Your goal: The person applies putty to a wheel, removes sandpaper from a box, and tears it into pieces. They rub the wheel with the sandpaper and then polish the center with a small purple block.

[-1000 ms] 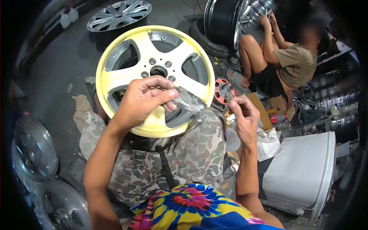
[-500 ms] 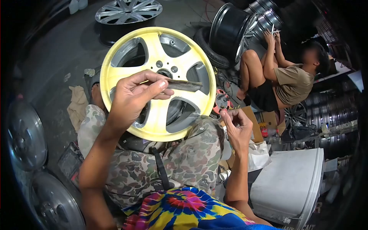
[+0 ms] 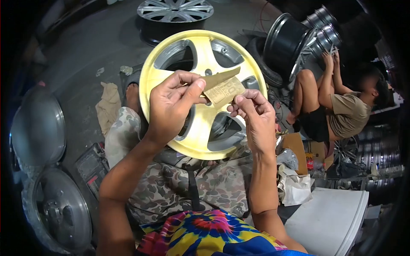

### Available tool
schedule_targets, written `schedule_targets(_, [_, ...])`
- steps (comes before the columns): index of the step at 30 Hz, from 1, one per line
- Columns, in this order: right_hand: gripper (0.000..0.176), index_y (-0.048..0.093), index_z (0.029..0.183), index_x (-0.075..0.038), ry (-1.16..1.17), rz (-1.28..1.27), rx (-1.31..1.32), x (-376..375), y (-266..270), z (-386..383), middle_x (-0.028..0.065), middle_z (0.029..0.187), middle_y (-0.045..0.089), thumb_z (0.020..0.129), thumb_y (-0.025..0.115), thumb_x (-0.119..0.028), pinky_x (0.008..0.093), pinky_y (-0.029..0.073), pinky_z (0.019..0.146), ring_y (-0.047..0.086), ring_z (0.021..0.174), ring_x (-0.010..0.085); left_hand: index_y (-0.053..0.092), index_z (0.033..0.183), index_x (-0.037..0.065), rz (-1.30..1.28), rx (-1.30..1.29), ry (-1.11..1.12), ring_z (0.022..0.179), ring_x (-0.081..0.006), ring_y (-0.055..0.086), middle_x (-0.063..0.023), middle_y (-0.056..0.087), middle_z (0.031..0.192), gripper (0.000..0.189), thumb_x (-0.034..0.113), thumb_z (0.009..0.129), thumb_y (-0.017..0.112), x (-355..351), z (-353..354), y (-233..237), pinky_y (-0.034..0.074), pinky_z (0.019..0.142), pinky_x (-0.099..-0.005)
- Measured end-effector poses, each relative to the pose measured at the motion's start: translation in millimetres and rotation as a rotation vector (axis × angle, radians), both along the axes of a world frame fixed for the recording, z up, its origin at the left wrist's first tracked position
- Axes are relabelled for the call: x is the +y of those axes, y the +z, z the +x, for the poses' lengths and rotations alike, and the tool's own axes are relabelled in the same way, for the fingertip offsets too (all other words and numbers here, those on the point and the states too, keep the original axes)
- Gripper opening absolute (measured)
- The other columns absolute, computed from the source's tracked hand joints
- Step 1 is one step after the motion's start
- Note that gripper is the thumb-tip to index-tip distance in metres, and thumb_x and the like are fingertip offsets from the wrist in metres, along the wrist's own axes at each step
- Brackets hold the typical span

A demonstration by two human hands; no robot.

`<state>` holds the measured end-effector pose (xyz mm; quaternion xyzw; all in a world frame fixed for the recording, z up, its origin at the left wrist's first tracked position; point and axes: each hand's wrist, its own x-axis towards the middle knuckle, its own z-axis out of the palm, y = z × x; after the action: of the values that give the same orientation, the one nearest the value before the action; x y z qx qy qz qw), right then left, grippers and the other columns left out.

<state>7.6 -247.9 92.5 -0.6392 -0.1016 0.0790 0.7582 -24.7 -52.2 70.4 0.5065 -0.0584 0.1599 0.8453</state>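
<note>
A yellow five-spoke wheel rim [image 3: 159,81] lies in front of me, by my knees. Above its centre, my left hand [image 3: 177,98] pinches a folded piece of sandpaper [image 3: 223,91] between thumb and fingers. The paper's brown back shows printed lettering, and one flap stands up at the top. From the right, my right hand [image 3: 256,113] pinches the lower right corner of the same paper. The rim's hub is partly hidden behind the paper and my hands.
A person [image 3: 341,102] sits at the right, hands at a stacked rim. Another rim [image 3: 175,10] is at the top, and more wheels [image 3: 62,213] stand at the left. A beige cloth [image 3: 109,106] lies left of the rim; a white bin [image 3: 329,217] stands lower right.
My right hand has moved up and in to grasp the sandpaper, which now shows its printed back. The camera view has shifted, so the surroundings appear further right.
</note>
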Motion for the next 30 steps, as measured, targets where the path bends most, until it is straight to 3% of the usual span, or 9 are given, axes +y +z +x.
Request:
schedule_targets(6, [0.007,0.061,0.101,0.001,0.018,-0.027,0.002,4,-13,0,0.0078,0.09,0.071,0.098,0.065,-0.003,0.0265,0.054,0.076,0.067,0.08,0.0114,0.064,0.109,-0.007,-0.029,0.106,-0.01,0.091,-0.0128,0.07,-0.0092,0.069,0.103,0.016,0.006,0.1,0.067,10,9,-5,0.063,0.081,-0.0291])
schedule_targets(9, [0.011,0.06,0.1,0.002,0.02,-0.083,-0.071,1,-18,2,0.008,0.093,0.071,0.097,0.068,-0.005,0.0257,0.054,0.076,0.067,0.082,0.0101,0.065,0.112,-0.008,0.177,0.116,-0.142,0.089,-0.0112,0.07,-0.0096,0.07,0.103,0.02,0.006,0.098,0.069,15,9,-5,0.061,0.078,-0.026])
schedule_targets(12, [0.019,0.062,0.108,0.005,-0.042,-0.032,-0.012,5,-13,-1,0.0064,0.095,0.071,0.097,0.072,-0.007,0.0235,0.054,0.077,0.066,0.084,0.0082,0.067,0.113,-0.008,0.199,0.163,-0.183,0.087,-0.0087,0.069,-0.0087,0.072,0.1,0.021,0.006,0.097,0.071,13,8,-6,0.058,0.076,-0.0228])
schedule_targets(16, [0.035,0.066,0.125,0.007,-0.045,-0.056,-0.019,0,-15,0,0.0051,0.095,0.071,0.094,0.076,-0.006,0.0204,0.053,0.078,0.066,0.085,0.007,0.068,0.114,-0.01,0.349,0.23,-0.314,0.094,-0.0119,0.07,-0.0103,0.073,0.103,0.021,0.002,0.096,0.071,15,6,-3,0.058,0.083,-0.0236])
schedule_targets(19, [0.018,0.073,0.106,0.004,0.013,-0.228,-0.04,-15,-22,-1,-0.0016,0.081,0.067,0.092,0.078,-0.006,0.0169,0.043,0.062,0.055,0.072,0.0002,0.071,0.112,-0.009,0.442,0.214,-0.28,0.093,-0.0122,0.07,-0.0098,0.073,0.102,0.021,0.003,0.095,0.071,14,5,-3,0.057,0.083,-0.0242])
schedule_targets(23, [0.017,0.075,0.106,0.003,0.102,-0.261,-0.017,-16,-26,-6,-0.0045,0.078,0.062,0.092,0.079,-0.006,0.0176,0.037,0.057,0.047,0.065,-0.0015,0.075,0.109,-0.006,0.647,0.118,-0.295,0.091,-0.0114,0.069,-0.0086,0.074,0.101,0.018,0.003,0.093,0.073,25,3,3,0.056,0.081,-0.0239])
schedule_targets(26, [0.019,0.078,0.109,0.001,0.117,-0.29,-0.095,-17,-13,-11,-0.0025,0.08,0.065,0.091,0.078,-0.003,0.0173,0.038,0.057,0.048,0.067,-0.0013,0.077,0.107,-0.003,0.611,0.128,-0.383,0.089,-0.0101,0.068,-0.0079,0.074,0.099,0.018,0.004,0.092,0.074,29,2,3,0.054,0.078,-0.0229])
schedule_targets(27, [0.021,0.08,0.109,-0.001,0.118,-0.411,-0.153,-21,-11,-11,0.0019,0.084,0.069,0.088,0.076,0.001,0.0185,0.04,0.059,0.055,0.07,0.0022,0.077,0.107,-0.003,0.611,0.131,-0.383,0.089,-0.0101,0.068,-0.0079,0.074,0.099,0.018,0.004,0.092,0.074,29,2,4,0.054,0.078,-0.0229])
schedule_targets(30, [0.02,0.081,0.104,-0.001,0.127,-0.361,-0.335,-20,-17,-8,0.0074,0.085,0.072,0.086,0.076,0.005,0.0216,0.046,0.063,0.063,0.074,0.0081,0.077,0.108,-0.003,0.517,0.153,-0.467,0.086,-0.0095,0.068,-0.0072,0.075,0.095,0.02,0.006,0.091,0.076,30,2,3,0.053,0.075,-0.0229])
